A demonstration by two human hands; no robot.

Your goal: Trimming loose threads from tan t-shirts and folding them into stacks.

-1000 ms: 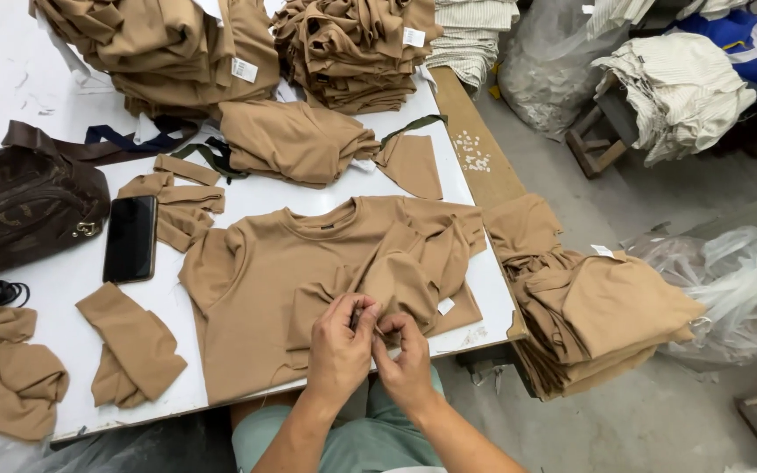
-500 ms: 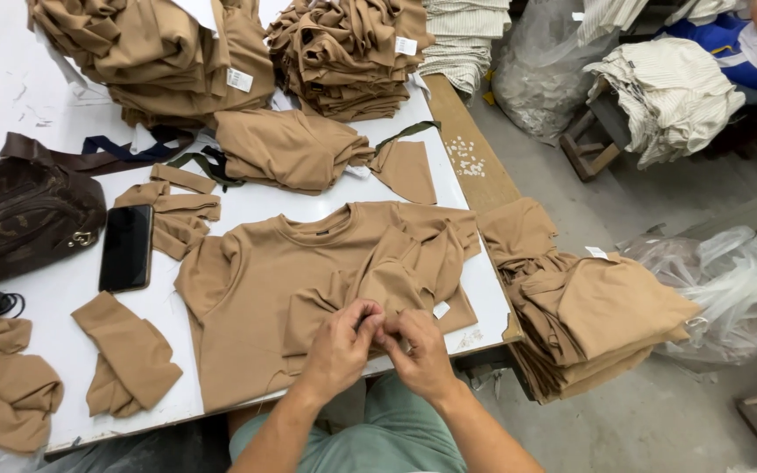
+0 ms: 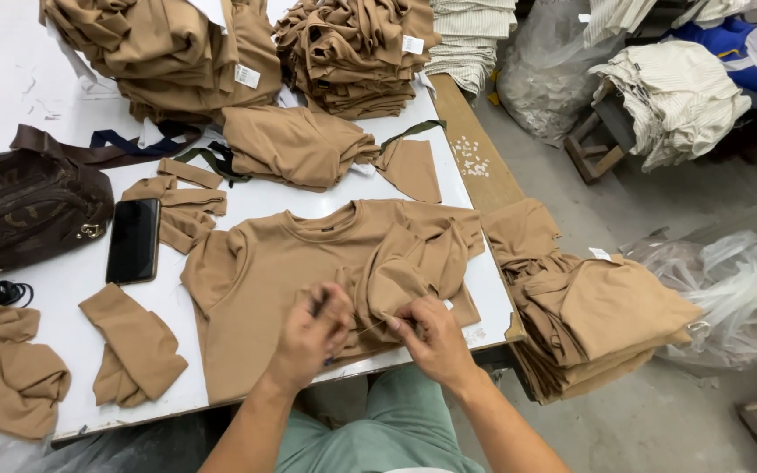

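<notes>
Tan long-sleeved shirt (image 3: 300, 271) — laid flat on the white desk (image 3: 72, 289), neck away from the person, right side bunched into folds near the desk's front edge.
Left hand (image 3: 308, 337) — fingers curled, pinching the shirt's fabric together with a small dark tool, too small to identify.
Right hand (image 3: 431, 337) — fingertips pinching the bunched fabric just beside the left hand; a thin thread runs between the two.
Black phone (image 3: 133, 239) — face up, left of the shirt.
Brown bag (image 3: 24, 206) — far left.
Stacks of folded tan garments (image 3: 352, 52) — at the desk's back.
Pile of tan garments (image 3: 589, 307) — beside the desk's right end.
</notes>
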